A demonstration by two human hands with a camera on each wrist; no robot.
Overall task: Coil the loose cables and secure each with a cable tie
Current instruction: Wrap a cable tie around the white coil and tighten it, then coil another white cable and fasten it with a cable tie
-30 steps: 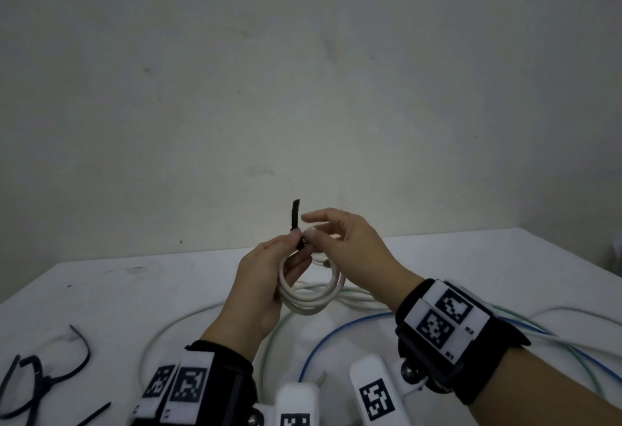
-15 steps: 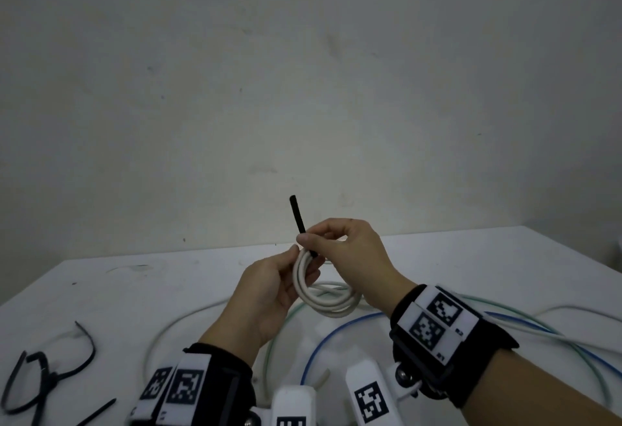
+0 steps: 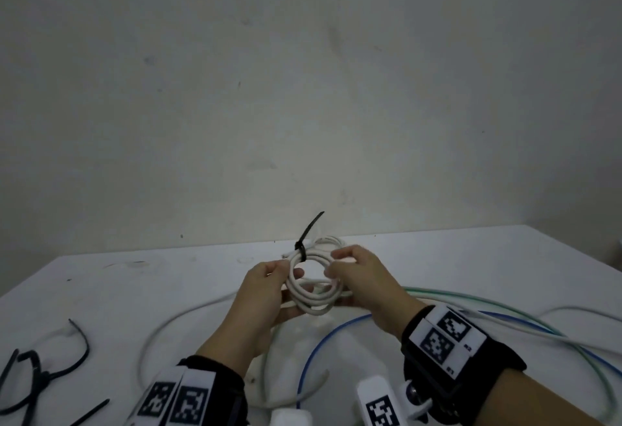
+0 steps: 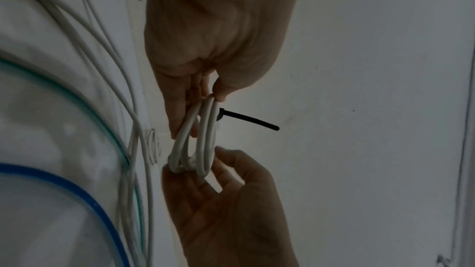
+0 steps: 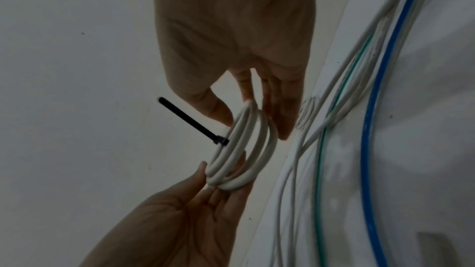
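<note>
We have the white cable coil (image 3: pixel 314 286) lifted above the middle of the surface (image 3: pixel 471 257), held upright between both hands so its loops cannot spring apart. The black cable tie (image 3: pixel 307 237) is cinched round the coil at about 11 o'clock on the ring, its free tail pointing up and away from us; holding the coil at its two sides leaves that tie and tail in the open, probably so we can check or snug it. Our left hand (image 3: pixel 259 301) grips the coil at 9 o'clock, thumb in front and fingers curled behind the loops. Our right hand (image 3: pixel 360 282) pinches the opposite side at 3 o'clock, thumb against fingertips with the strands between. Both wrists angle inward, palms facing each other. Beneath the coil, loose cables still wait: a blue one (image 3: pixel 323 344), a green one (image 3: pixel 471 301) and white ones (image 3: pixel 175 324). Spare black ties (image 3: pixel 43 371) lie at 8 o'clock near the surface's edge.
</note>
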